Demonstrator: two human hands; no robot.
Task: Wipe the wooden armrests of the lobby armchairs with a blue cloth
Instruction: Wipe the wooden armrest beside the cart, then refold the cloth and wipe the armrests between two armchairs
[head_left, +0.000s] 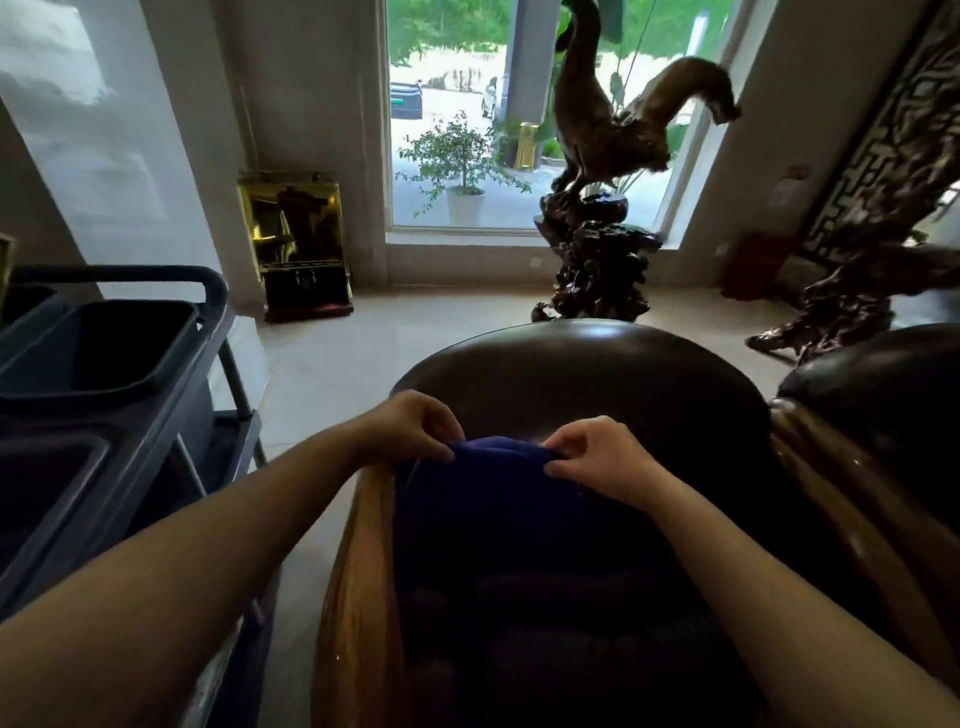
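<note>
Above the armchair (571, 374) seat, L hand (410, 423) & R hand (597, 460) each pinched the blue cloth (498, 467) top edge. Wooden armrest (363, 571) ran along chair's left side; grey cart (104, 374) stood further left.

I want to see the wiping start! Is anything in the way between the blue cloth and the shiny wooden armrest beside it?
Nothing visible blocks it. The left hand and right hand pinch the dark blue cloth by its top edge, and the glossy brown wooden armrest runs bare just to its left.
</note>
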